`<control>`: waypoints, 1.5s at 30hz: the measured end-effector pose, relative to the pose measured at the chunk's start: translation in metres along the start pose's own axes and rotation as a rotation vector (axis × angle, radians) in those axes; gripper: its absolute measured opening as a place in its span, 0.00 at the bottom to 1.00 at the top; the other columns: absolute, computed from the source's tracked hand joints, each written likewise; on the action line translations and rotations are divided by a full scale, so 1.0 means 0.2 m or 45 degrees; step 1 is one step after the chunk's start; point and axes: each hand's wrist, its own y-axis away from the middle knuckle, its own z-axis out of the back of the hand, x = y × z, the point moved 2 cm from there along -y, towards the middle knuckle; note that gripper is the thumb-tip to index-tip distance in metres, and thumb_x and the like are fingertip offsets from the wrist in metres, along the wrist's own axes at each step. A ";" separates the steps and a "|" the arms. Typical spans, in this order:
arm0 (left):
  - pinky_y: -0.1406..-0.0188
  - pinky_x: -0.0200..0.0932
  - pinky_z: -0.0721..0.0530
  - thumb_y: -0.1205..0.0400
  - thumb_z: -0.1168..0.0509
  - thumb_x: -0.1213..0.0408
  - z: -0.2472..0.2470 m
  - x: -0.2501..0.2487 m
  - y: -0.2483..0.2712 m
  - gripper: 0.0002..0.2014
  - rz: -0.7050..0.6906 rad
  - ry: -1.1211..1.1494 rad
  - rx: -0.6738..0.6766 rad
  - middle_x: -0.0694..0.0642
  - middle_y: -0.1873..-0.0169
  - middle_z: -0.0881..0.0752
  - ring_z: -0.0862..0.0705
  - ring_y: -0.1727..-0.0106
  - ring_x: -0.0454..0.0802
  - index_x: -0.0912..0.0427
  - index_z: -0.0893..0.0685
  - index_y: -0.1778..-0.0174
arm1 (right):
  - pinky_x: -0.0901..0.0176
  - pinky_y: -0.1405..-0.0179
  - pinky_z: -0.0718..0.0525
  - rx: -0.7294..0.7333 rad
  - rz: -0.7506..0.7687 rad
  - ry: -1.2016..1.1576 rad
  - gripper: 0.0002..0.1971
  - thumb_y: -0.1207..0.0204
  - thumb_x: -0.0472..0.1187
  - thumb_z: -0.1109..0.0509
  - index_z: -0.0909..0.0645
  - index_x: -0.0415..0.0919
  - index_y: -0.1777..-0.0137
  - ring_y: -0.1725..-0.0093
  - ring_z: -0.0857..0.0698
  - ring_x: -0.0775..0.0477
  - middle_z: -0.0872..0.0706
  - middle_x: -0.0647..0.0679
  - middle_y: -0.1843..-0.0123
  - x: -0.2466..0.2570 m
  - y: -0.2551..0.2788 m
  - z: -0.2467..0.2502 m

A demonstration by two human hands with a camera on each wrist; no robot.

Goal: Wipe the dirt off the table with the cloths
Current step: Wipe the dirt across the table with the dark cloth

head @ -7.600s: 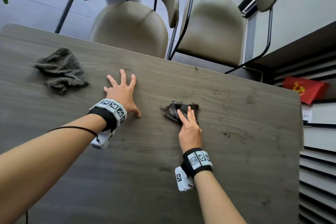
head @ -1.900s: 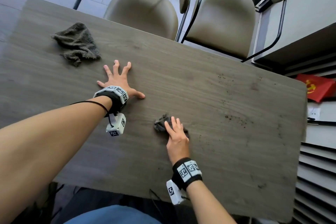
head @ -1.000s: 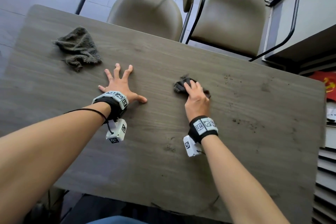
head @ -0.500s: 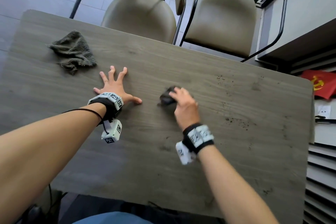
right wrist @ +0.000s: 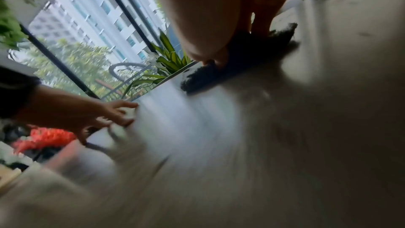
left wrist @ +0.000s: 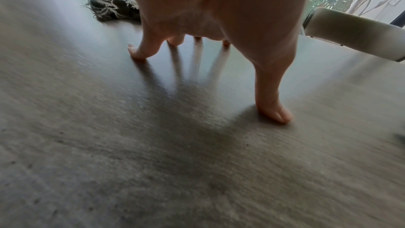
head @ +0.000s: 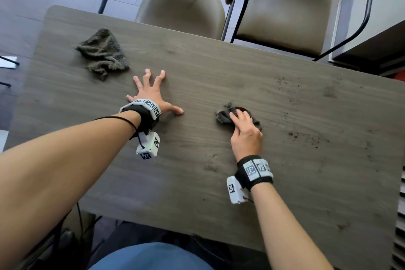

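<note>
My right hand (head: 244, 131) presses a small dark cloth (head: 223, 115) onto the grey wooden table (head: 219, 199) near its middle, fingers laid fairly straight over it. The blurred right wrist view shows the thumb and fingers of the right hand (right wrist: 208, 23) pushing down on the dark cloth (right wrist: 241, 61). My left hand (head: 151, 92) is spread on the table to the left, only its fingertips (left wrist: 274, 112) touching the wood. A second, grey-green cloth (head: 103, 52) (left wrist: 111, 4) lies crumpled at the far left. Dirt specks (head: 306, 138) dot the table's right half.
Two beige chairs (head: 182, 6) (head: 285, 11) stand against the table's far edge. More specks lie toward the far right (head: 280, 81), and a smudge (head: 210, 167) sits near my right wrist. A slatted wall panel (head: 400, 215) borders the right edge. Green plant leaves (right wrist: 171, 60) show beyond the table.
Over the last second my right hand slid the dark cloth from farther out back toward me, and its fingers now lie flatter on it. The left hand stayed planted.
</note>
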 end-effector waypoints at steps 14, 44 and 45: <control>0.25 0.85 0.42 0.48 0.18 0.29 -0.01 0.02 0.00 0.71 -0.036 -0.007 -0.035 0.44 0.13 0.65 0.66 0.12 0.62 0.28 0.58 0.15 | 0.48 0.35 0.17 -0.098 0.006 -0.182 0.21 0.30 0.25 0.35 0.11 0.42 0.42 0.37 0.14 0.41 0.12 0.42 0.38 0.16 0.10 0.11; 0.21 0.71 0.33 0.38 0.22 0.31 -0.24 0.22 0.24 0.59 -0.332 -0.238 -0.219 0.48 0.14 0.47 0.54 0.12 0.57 0.38 0.45 0.14 | 0.54 0.38 0.17 0.001 -0.038 -0.166 0.18 0.29 0.29 0.31 0.10 0.46 0.43 0.39 0.13 0.45 0.11 0.43 0.39 0.21 0.48 0.06; 0.20 0.70 0.34 0.37 0.22 0.31 -0.26 0.23 0.25 0.59 -0.335 -0.234 -0.225 0.48 0.14 0.47 0.54 0.11 0.57 0.38 0.46 0.13 | 0.55 0.36 0.18 -0.038 -0.026 -0.141 0.18 0.28 0.29 0.32 0.10 0.45 0.42 0.38 0.13 0.45 0.12 0.43 0.38 0.20 0.35 0.08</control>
